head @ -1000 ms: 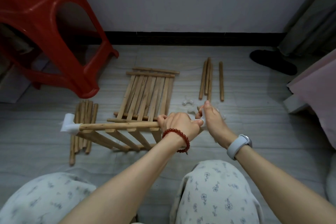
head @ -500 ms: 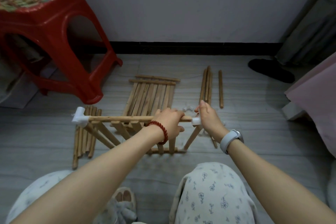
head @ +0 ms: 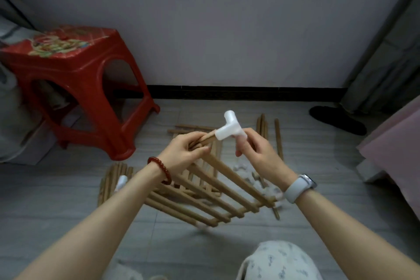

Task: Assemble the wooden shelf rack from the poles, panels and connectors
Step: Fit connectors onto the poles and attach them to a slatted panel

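red stool (head: 75, 79): stands at the far left, well apart from the work; no risk to it that i can see.
loose poles on the left (head: 112, 179): a bundle lying flat on the floor (head: 68, 207) just beside the left forearm, with a second white connector (head: 120, 182) showing near it, partly hidden by the arm; an elbow swing could scatter them.
left hand (head: 184, 154): fingers curled tight around the top rail of the slatted panel (head: 211, 191), close to its end; if this grip slackens while the other hand pushes, the rail may twist and the joint seat crooked.
slatted panel: lifted off the floor and tilted, its lower edge toward the person's knees; held only at one corner, so its hanging weight could lever the rail out of the socket.
white t connector (head: 229, 130): sits on the rail end, raised at centre frame, one branch pointing up; how deep the rail sits cannot be told, and a shallow fit could pop off later.
right hand (head: 259, 154): thumb and fingers pinch the connector's right end, one fingertip seems to cover that socket; pushing off-axis could jam or skew it.
spare connectors (head: 243, 169): small white pieces on the floor under the right wrist, blurred; the swinging panel could knock them away.
poles on the right (head: 264, 129): lying flat beyond the hands, apart from the work.
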